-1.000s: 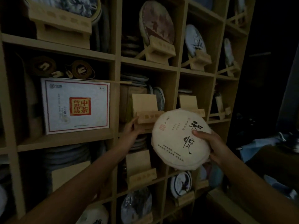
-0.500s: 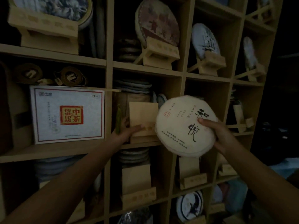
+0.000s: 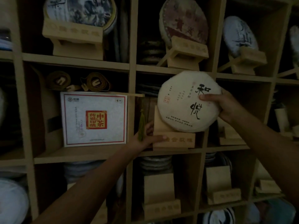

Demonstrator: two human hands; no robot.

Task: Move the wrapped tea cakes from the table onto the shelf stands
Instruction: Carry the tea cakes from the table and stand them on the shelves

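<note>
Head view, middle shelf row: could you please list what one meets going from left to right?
White boxed tea set → green tassel → left hand → wooden stand → wrapped tea cake → right hand.

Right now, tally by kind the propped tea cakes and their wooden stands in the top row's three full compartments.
Round paper-wrapped tea cakes, propped: 3
Pale wooden stands: 3
Total: 6
</note>
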